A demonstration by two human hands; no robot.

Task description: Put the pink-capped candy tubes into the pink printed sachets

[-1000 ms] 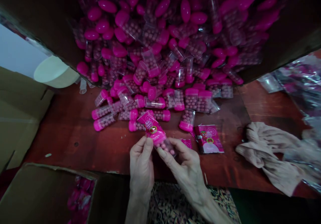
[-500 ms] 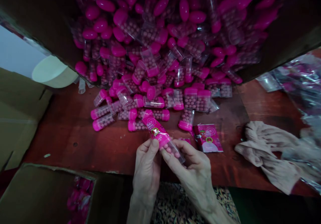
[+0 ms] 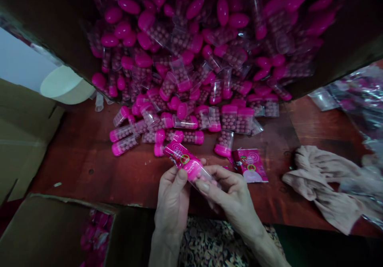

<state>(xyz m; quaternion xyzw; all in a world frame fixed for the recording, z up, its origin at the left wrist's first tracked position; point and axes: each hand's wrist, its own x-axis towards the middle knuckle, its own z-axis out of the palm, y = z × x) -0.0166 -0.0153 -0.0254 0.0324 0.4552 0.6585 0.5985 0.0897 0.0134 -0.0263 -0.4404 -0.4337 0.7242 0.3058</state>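
My left hand (image 3: 173,199) is closed, with thumb and fingers pinching a shiny pink printed wrapper (image 3: 178,154). My right hand (image 3: 233,193) grips a clear candy tube (image 3: 206,176) with a pink cap and pink balls inside. The tube's capped end meets the wrapper at my left fingertips; how far it reaches inside I cannot tell. Just right of my hands, another pink wrapper (image 3: 251,166) lies flat on the table. Beyond them are several similar tubes, one (image 3: 224,143) with its pink end towards me.
A big open box (image 3: 335,51) spills a heap of candy tubes onto the reddish table (image 3: 119,179). Crumpled cloth (image 3: 323,187) and clear plastic bags (image 3: 356,87) lie at the right. A pale bowl (image 3: 66,87) stands far left. Lower left, a carton (image 3: 38,231) holds pink packets.
The wrapper's far end has swung left and lower, and the capped tube has tilted with it. Both hands still hold on, shifted slightly left. The view has moved a little.
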